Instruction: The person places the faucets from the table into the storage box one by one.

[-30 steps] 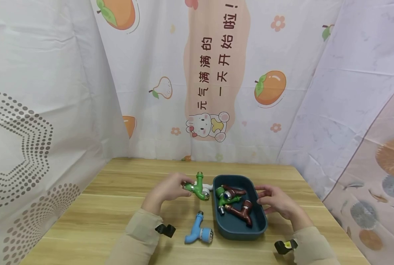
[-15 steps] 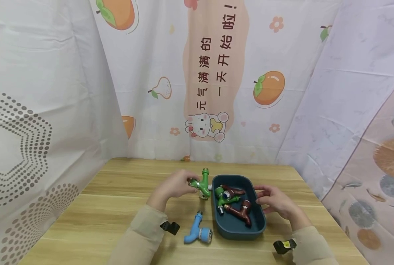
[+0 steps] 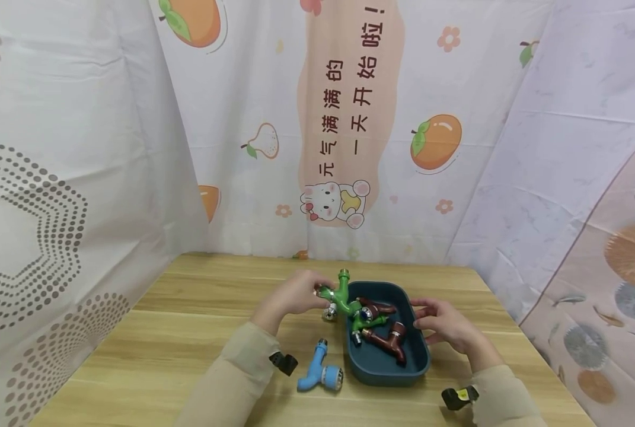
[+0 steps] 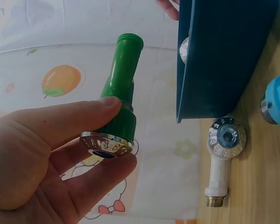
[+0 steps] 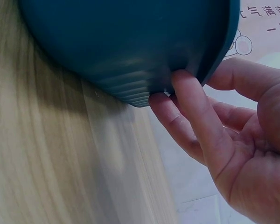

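Observation:
My left hand pinches a green faucet by its ribbed knob, thumb on one side and fingers on the other. In the left wrist view the faucet is raised off the table, its green pipe pointing away from the palm. From the head view it overlaps the left rim of a dark blue plastic bin. At the bin's right side is my right hand, its fingertips resting on the outer wall near the rim. Inside the bin lie another green faucet and several dark red faucets.
A white faucet lies on the wooden table just left of the bin, partly hidden in the head view. Nearer the front lies a blue faucet. Printed curtains enclose the table at the back and sides.
My left hand has carried the green faucet up and to the right, from over the white faucet to the bin's left rim. My right hand has stayed at the bin's side.

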Available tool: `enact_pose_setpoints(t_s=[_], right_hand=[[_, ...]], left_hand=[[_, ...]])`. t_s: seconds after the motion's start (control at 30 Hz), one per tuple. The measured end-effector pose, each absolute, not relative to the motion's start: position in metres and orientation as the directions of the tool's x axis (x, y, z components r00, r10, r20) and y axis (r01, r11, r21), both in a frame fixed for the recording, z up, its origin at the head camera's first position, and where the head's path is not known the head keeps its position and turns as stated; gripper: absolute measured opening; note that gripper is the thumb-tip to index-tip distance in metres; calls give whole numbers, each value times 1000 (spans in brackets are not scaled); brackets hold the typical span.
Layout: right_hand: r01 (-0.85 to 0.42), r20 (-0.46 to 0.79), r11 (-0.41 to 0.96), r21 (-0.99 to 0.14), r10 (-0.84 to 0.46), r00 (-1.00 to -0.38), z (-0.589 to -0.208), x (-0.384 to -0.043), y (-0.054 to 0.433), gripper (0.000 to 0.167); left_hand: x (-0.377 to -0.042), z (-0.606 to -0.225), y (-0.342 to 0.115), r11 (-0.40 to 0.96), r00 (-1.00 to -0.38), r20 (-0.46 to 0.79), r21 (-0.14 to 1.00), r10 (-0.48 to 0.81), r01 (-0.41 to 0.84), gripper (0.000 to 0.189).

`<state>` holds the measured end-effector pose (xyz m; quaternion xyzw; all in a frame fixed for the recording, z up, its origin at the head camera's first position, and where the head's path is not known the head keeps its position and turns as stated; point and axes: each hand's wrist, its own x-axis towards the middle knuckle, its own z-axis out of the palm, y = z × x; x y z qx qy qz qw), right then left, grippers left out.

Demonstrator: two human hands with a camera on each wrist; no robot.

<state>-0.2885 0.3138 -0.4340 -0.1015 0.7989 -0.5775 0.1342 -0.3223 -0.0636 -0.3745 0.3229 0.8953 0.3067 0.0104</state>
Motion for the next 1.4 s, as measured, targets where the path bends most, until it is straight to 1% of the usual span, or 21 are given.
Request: enact_pose_setpoints(t_s=[0.33,0.57,0.9,1.1,1.4], right_hand=[[-14,-90,313,-950,-316,-944,-432,-288,313,66],[-7,-95,315,-949,-308,-947,-434,-288,313,66],[-7,-97,323,-946,-304,-948,-437,-289,314,66],[-8,-99,333,-943,-301,-949,-435,-289,315,66],[-14,-93,332,-943,-305,-948,-434,-291,316,65]], left_hand=[[-325,-374,-48,595,-778,177,549,603,587,30],[-326,-373,-35,601,-758,172,511,629,614,29],[-326,-371,-18,627,-771,129,506,624,592,32],[-325,-370,-6,624,-740,125,456,661,634,33],[-322,-369,6,602,-703,109,438,702,668,33]])
